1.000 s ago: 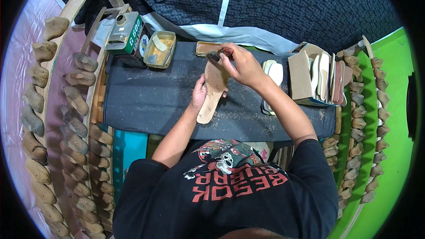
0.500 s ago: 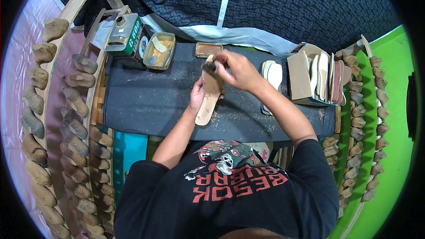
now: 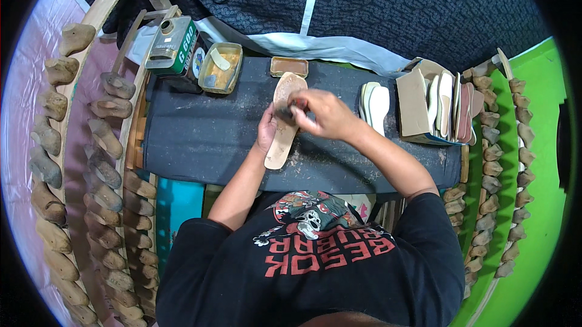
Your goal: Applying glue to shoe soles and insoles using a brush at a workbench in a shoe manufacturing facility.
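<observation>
Black tool (image 3: 283, 111) has moved down the sole (image 3: 280, 147).

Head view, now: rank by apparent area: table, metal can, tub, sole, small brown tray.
1. Table
2. Metal can
3. Tub and sole: unsure, not ranked; the right hand hides part of the sole
4. Small brown tray

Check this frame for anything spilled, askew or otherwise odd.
Pale crumbs lie scattered over the dark tabletop, including beside the sole in the left hand; they look untidy, like loose debris. Nothing looks plainly damaged or tipped over.
</observation>
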A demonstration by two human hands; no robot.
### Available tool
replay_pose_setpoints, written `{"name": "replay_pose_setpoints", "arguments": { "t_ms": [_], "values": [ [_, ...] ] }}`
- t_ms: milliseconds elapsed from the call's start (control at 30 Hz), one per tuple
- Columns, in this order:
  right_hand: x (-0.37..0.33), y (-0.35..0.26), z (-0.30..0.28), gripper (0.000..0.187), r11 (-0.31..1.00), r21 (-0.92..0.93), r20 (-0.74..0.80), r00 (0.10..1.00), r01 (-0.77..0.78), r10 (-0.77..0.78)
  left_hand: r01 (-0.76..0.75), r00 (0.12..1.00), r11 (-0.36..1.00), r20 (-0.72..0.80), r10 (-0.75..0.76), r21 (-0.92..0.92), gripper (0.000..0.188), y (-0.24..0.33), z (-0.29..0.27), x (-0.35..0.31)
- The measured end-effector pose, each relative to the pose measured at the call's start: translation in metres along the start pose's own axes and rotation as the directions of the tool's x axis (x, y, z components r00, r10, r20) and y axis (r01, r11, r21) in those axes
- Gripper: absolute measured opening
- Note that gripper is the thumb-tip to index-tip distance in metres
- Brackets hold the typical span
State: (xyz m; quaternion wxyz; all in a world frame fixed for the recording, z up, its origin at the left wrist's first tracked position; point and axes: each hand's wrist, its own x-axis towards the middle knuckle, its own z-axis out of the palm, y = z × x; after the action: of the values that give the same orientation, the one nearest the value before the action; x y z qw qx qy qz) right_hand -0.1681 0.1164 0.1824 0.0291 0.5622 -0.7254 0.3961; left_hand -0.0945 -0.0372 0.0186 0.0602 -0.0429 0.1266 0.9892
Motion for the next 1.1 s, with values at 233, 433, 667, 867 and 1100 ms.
{"name": "replay_pose_setpoints", "arguments": {
  "t_ms": [233,433,667,867,1100],
  "values": [
    [0.023,0.009,-0.016,0.020,0.988,-0.111,-0.135,0.987,-0.103,0.088,0.066,0.979,0.985,0.180,-0.096,0.162,0.062,-0.014,0.003,0.005],
    [0.002,-0.005,0.000,0.020,0.997,-0.005,-0.019,0.997,-0.078,0.078,-0.115,0.993,0.954,0.073,0.098,0.278,0.063,-0.011,0.004,-0.003],
    [0.028,0.035,-0.007,0.017,0.972,-0.055,-0.135,0.966,-0.229,0.221,0.038,0.994,0.988,0.100,-0.054,0.152,0.063,-0.006,0.002,0.000],
    [0.037,0.098,-0.009,0.025,0.799,0.356,-0.189,0.800,-0.484,0.569,0.010,0.994,0.985,0.105,-0.028,0.170,0.066,0.000,0.003,-0.001],
    [0.023,0.179,0.020,0.024,0.743,0.342,-0.166,0.741,-0.576,0.651,-0.069,0.997,0.938,0.000,0.073,0.339,0.076,0.009,-0.009,-0.001]
  ]
}}
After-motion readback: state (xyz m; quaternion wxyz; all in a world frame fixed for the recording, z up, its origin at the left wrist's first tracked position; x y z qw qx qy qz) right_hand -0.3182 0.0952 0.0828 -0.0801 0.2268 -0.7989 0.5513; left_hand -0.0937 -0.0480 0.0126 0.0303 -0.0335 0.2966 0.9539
